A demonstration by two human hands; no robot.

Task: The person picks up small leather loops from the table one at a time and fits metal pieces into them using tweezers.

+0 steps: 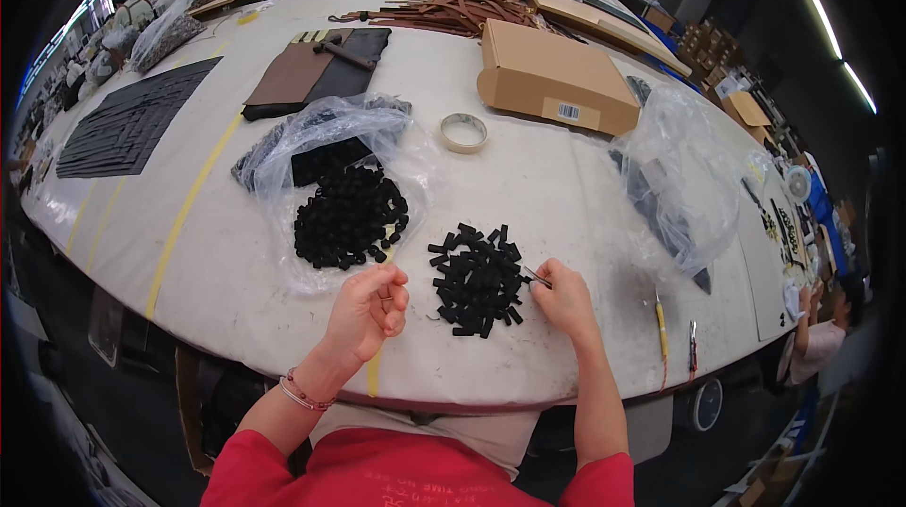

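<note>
A pile of small black fabric pieces (477,282) lies on the white table in front of me. My right hand (564,299) is closed on a slim metal tool, like tweezers (538,277), at the pile's right edge; its tip is too small to make out. My left hand (368,311) is held left of the pile with its fingers curled in and the thumb near the forefinger; anything between them is hidden. Beyond the left hand, a clear plastic bag (415,153) lies open, with a larger heap of short black pieces (349,215) on it.
A tape roll (462,133) lies beyond the pile, near a cardboard box (557,73). Right are another clear bag (684,177), a yellow-handled tool (662,328) and a red-handled one (693,347). A hammer (347,53) rests on brown and black sheets; dark strips (137,120) lie left.
</note>
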